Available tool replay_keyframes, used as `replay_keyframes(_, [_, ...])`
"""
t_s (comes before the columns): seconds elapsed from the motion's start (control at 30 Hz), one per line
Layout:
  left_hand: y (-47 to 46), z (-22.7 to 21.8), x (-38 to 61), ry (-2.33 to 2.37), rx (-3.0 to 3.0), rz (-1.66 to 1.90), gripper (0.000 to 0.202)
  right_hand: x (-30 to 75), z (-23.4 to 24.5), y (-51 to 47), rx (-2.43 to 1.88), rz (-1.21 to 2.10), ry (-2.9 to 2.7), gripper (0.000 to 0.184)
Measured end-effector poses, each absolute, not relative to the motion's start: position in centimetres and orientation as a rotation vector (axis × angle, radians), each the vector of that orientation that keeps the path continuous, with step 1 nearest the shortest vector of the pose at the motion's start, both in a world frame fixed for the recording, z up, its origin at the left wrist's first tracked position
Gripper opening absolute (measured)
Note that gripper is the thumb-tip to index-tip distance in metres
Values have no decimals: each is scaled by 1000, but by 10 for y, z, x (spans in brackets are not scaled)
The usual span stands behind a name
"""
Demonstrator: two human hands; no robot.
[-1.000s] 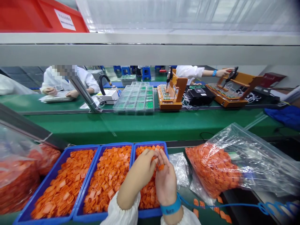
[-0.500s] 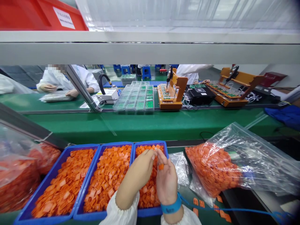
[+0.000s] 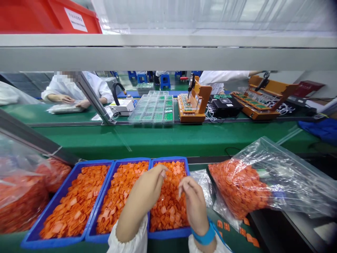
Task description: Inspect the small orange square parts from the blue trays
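My left hand [image 3: 149,186] hovers over the right-hand blue tray [image 3: 171,233] of small orange plastic pieces [image 3: 168,211]. Its back faces me and the thumb and forefinger come together; anything between them is hidden. My right hand [image 3: 194,202], with a blue band [image 3: 205,236] on its wrist, is at that tray's right edge. Its fingers are loosely bent and a little apart, and I see no piece in it. The two hands are separated by a gap, through which the heaped pieces show.
Two more blue trays [image 3: 56,242] of orange pieces stand at left, beside filled clear bags [image 3: 21,200]. Another bag [image 3: 237,186] of pieces lies at right, near loose pieces [image 3: 242,231]. Beyond are orange fixtures [image 3: 195,102], clear trays [image 3: 151,109] and co-workers [image 3: 89,86]. A shelf beam [image 3: 168,58] crosses above.
My hands have drawn apart, the left moving left and the right moving right and nearer me. The right palm has turned and its fingers have bent; the orange piece seen on it no longer shows.
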State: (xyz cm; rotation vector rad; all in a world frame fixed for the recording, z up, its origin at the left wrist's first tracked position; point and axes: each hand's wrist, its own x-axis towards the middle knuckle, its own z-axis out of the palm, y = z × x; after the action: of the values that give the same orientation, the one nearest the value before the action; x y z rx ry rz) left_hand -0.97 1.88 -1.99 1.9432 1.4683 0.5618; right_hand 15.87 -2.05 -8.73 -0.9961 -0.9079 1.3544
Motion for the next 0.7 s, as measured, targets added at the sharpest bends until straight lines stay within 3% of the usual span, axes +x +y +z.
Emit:
replay_keyframes(0.13, [22,-20,-16,1510,1914,600,29,167,-71,-32,-1031,1626,-1514,29])
replay_keyframes(0.27, [22,-23,-15,1510,1916,592,27,161,-69,-29,-1170,1509,-1835,37])
replay_keyframes(0.5, [25,-24,-21,1491,1907,608,27,158,-79,-19,-1368,1256,-1955,51])
replay_keyframes(0.7, [28,-29,-24,1494,1921,572,29,159,-87,-11,-1374,1158,-1868,51])
